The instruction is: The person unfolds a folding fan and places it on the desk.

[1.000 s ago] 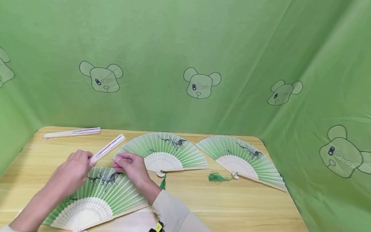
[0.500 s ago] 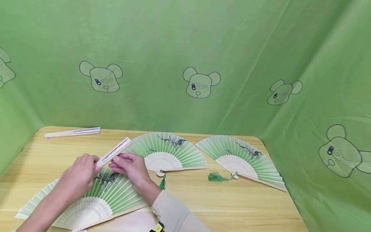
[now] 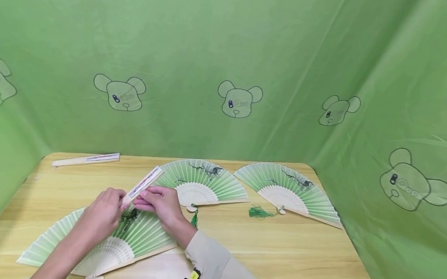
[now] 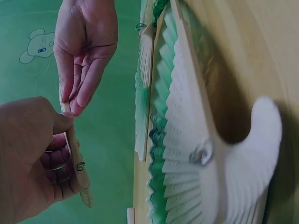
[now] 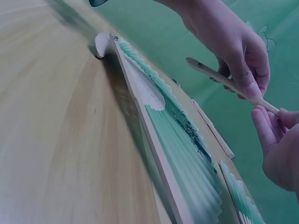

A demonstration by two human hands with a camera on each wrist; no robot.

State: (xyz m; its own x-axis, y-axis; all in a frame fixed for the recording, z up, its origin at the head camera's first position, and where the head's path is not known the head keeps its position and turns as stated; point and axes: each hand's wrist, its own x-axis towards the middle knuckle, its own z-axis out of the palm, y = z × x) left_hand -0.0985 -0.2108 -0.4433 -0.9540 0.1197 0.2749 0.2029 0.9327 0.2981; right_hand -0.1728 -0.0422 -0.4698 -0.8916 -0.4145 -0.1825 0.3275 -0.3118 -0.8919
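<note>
Head view: held fan (image 3: 143,185) partly behind hands (image 3: 103,212) (image 3: 166,207).

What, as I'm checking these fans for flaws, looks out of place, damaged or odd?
One mild oddity: the middle open fan and right open fan each show a green tassel, but the near open fan shows none; it may be hidden. No spill shows, and I see no damage on the held folded fan.

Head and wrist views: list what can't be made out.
Head: left hand hides the near end of the folded pale wooden fan.
Head: folded fan's print, too small.
Head: left forearm covers part of the nearest open green pleated fan.
Right wrist: right edge crops the right hand.
</note>
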